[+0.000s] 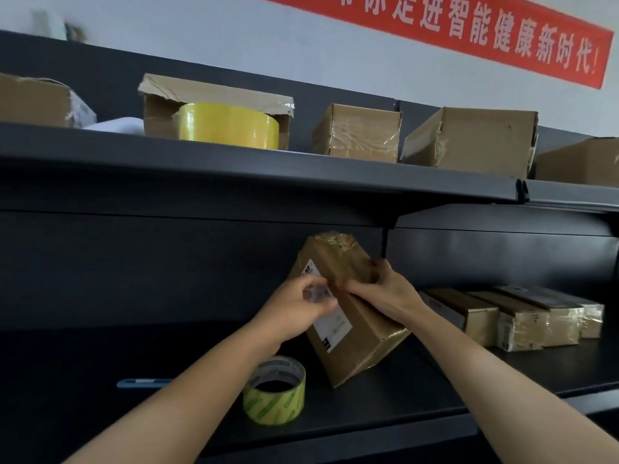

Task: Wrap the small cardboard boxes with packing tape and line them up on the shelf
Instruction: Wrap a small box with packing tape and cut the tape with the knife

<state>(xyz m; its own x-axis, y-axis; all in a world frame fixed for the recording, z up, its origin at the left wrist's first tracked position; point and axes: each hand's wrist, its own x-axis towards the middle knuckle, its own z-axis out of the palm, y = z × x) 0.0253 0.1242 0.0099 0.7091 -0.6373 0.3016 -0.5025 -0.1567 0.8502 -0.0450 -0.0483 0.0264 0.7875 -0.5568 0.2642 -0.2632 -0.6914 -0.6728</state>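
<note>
Dark lower shelf (368, 403), tilted cardboard box (348, 329) propped on one corner beside tape roll (274, 390). Left hand (294, 306) pinching clear tape (316, 294) at its label; right hand (378, 289) curled over its top face.

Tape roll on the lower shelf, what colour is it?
Yellowish tape roll with slanted green stripes on its side, seen best in the head view.
</note>
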